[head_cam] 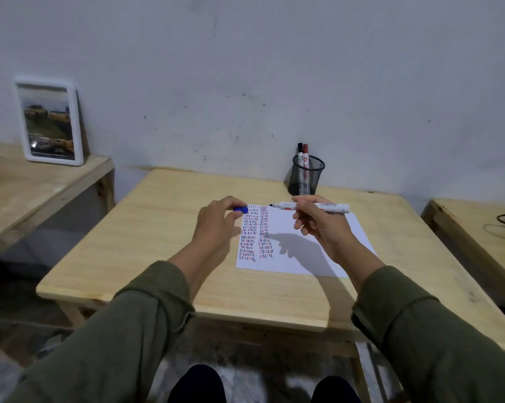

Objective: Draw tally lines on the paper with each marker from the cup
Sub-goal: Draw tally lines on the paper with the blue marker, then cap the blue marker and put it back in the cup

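A white paper (300, 248) lies on the wooden table (164, 228), with two columns of blue, black and red tally lines along its left side. My right hand (321, 225) holds an uncapped white marker (332, 207) level above the paper's far edge, tip pointing left. My left hand (216, 222) pinches the blue cap (241, 210) just left of the paper's top corner, a short gap from the marker tip. A black mesh cup (306, 175) stands behind the paper near the wall, holding a black-capped marker (300, 151) and a red-capped marker (305, 152).
A second wooden table (27, 193) stands to the left with a white-framed picture (50, 123) leaning on the wall. Another table edge (472, 228) with dark cables is at the right. My knees show below the table's front edge.
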